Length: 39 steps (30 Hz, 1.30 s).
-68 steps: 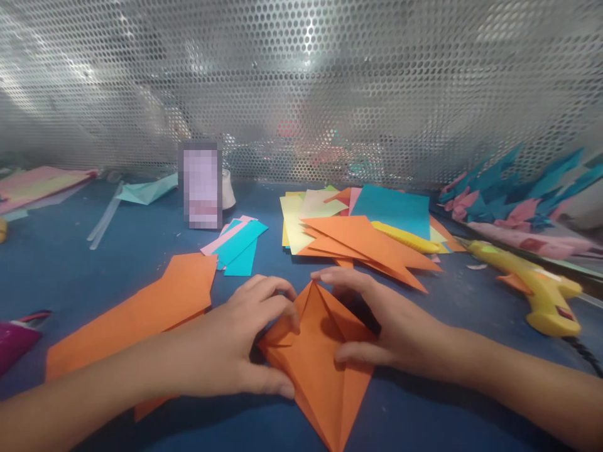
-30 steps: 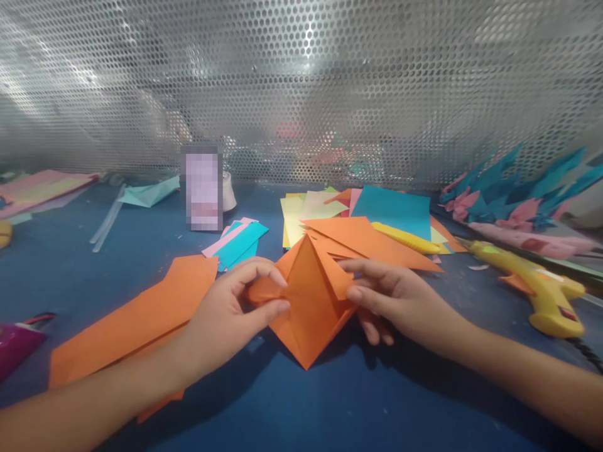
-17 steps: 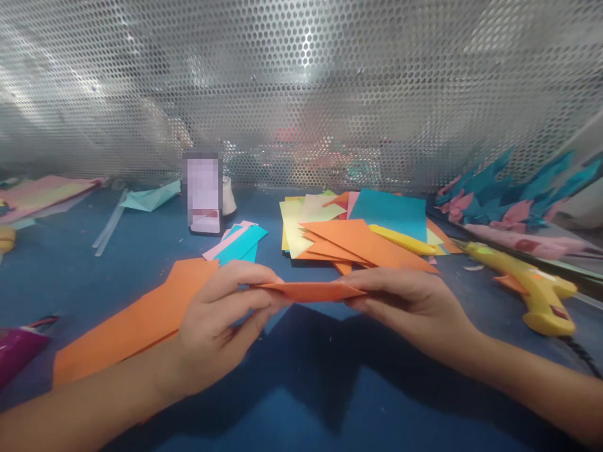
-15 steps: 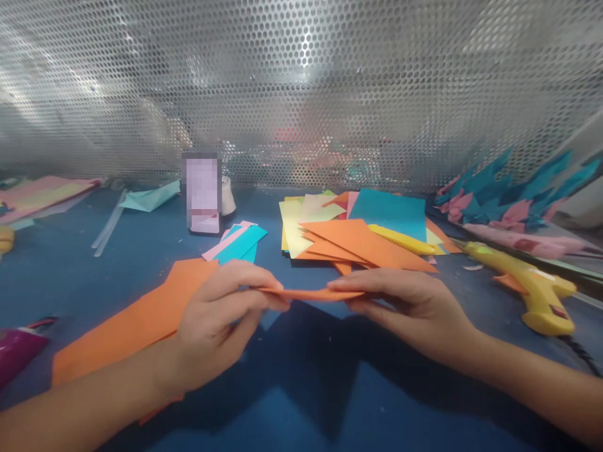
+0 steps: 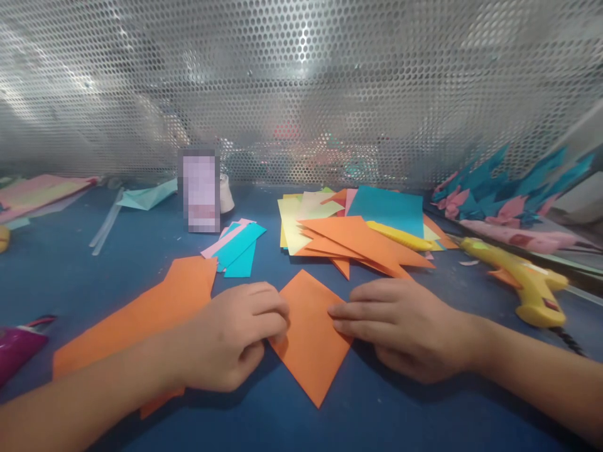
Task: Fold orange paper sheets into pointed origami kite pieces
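A folded orange paper (image 5: pixel 308 336), kite-shaped with its plain side up, lies flat on the blue table (image 5: pixel 141 251) in front of me. My left hand (image 5: pixel 235 336) has curled fingers gripping the paper's left corner. My right hand (image 5: pixel 400 323) rests on the right corner, its fingers together and pressed on the edge, thumb hidden beneath. Both hands are low on the table.
Folded orange sheets (image 5: pixel 136 320) lie to the left. A pile of coloured papers (image 5: pixel 358 229) sits beyond, with a yellow glue gun (image 5: pixel 522 279) at the right. Teal and pink strips (image 5: pixel 235 248), a blurred upright object (image 5: pixel 201 191) and a perforated metal wall (image 5: pixel 301 88) are behind.
The orange paper was lifted off the table, turned over edge-on between both hands, and now lies flat again with its plain side up. Both hands came down with it.
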Each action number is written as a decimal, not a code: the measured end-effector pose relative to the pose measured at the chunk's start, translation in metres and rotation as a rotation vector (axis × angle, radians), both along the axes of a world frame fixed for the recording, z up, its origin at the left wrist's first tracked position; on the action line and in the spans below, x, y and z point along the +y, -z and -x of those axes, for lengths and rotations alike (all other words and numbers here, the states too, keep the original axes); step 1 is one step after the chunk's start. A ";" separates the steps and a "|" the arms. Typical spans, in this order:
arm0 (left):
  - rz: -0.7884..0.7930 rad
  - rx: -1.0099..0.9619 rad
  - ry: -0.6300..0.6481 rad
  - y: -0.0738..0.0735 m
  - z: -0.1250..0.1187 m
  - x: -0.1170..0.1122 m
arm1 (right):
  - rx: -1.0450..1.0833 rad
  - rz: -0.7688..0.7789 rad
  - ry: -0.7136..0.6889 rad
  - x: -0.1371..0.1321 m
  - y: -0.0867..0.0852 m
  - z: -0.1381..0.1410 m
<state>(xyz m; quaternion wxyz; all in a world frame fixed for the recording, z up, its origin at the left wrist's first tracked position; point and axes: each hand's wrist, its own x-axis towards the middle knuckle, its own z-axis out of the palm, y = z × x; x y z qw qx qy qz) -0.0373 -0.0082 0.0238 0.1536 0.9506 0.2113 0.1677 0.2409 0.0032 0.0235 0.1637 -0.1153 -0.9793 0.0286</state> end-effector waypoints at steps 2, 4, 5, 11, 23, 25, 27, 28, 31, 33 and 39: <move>0.112 0.001 -0.015 -0.006 -0.001 -0.003 | -0.012 0.083 0.039 -0.001 -0.003 0.004; 0.156 -0.040 -0.083 -0.005 -0.003 -0.006 | 0.021 0.164 0.091 -0.003 -0.002 0.010; 0.154 -0.049 -0.154 -0.002 -0.005 -0.007 | 0.019 0.196 0.121 -0.004 -0.001 0.013; 0.081 0.008 -0.257 0.011 -0.016 -0.009 | -0.008 0.192 0.351 -0.011 0.009 0.027; 0.039 0.266 -0.282 -0.004 -0.029 -0.008 | -0.184 0.230 0.387 -0.012 -0.002 0.037; 0.033 0.259 -0.298 -0.004 -0.029 -0.011 | -0.188 0.235 0.396 -0.014 -0.003 0.037; 0.025 0.254 -0.313 -0.005 -0.030 -0.014 | -0.203 0.241 0.408 -0.016 -0.004 0.037; 0.024 0.261 -0.321 -0.006 -0.030 -0.015 | -0.206 0.246 0.411 -0.017 -0.005 0.038; -0.009 0.282 -0.344 -0.009 -0.033 -0.020 | -0.201 0.252 0.428 -0.023 -0.007 0.039; -0.024 0.311 -0.357 -0.010 -0.035 -0.023 | -0.192 0.249 0.447 -0.027 -0.008 0.039; 0.035 0.345 -0.371 -0.012 -0.036 -0.028 | -0.160 0.270 0.495 -0.036 -0.005 0.039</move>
